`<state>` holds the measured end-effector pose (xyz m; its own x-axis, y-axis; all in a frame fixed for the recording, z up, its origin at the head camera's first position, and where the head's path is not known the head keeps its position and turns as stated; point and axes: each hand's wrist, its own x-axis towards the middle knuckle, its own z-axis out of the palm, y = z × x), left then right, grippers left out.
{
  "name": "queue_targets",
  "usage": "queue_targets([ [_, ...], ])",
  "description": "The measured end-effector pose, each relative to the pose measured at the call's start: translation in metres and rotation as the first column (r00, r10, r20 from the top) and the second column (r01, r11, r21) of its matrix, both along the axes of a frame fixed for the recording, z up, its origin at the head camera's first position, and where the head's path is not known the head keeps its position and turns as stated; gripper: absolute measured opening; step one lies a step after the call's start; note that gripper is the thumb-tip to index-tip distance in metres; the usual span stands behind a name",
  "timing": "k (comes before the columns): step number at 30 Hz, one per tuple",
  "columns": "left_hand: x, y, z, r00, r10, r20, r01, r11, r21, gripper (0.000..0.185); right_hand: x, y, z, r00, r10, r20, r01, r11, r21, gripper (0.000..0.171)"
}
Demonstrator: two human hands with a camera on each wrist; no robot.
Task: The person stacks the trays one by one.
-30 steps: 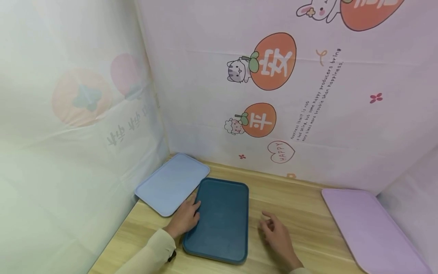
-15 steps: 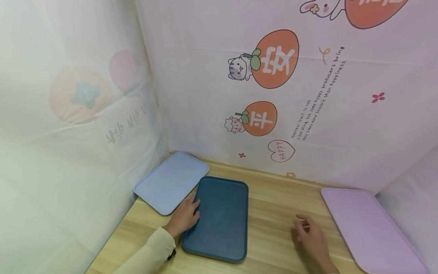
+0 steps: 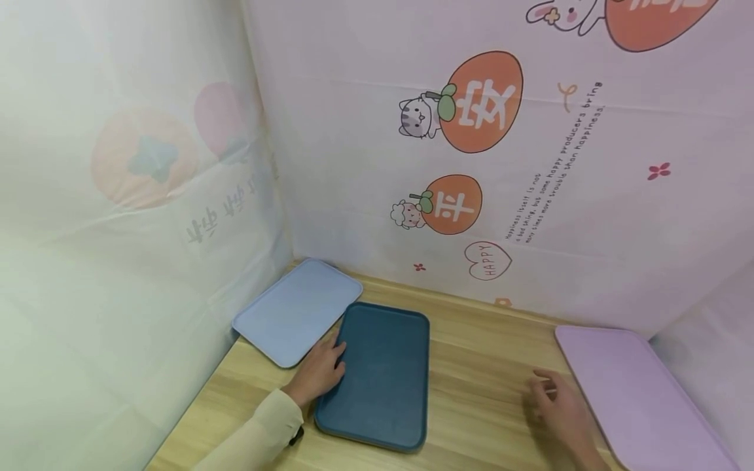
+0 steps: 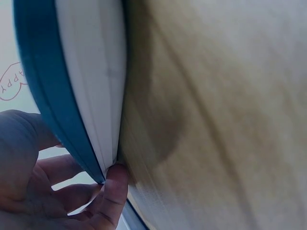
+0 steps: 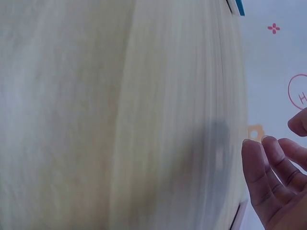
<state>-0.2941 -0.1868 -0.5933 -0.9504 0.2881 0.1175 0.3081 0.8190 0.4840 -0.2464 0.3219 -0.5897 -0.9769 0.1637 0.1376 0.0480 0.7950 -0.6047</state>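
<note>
The dark teal tray [image 3: 379,376], rectangular with rounded corners, is pinched at its edge by the left hand [image 3: 318,373]; its white underside [image 4: 93,81] is shown only by the left wrist view. The right hand [image 3: 559,409] is held loosely spread.

head: high, down at table [image 3: 471,366] — wrists: close, grazing it — shared: wood

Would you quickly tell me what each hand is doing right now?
Left hand: grips the left edge of the dark teal tray.
Right hand: open, holding nothing, beside the lilac tray.
</note>
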Motion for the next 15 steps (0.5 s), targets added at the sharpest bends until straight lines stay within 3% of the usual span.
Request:
queue_targets([
  [15,-0.001,0.000,0.000,1.000,-0.001,-0.006,0.001,1.000,0.007,0.046,-0.003,0.047,0.007,0.993,-0.080,-0.083,0.089,0.990,0.109,0.039],
])
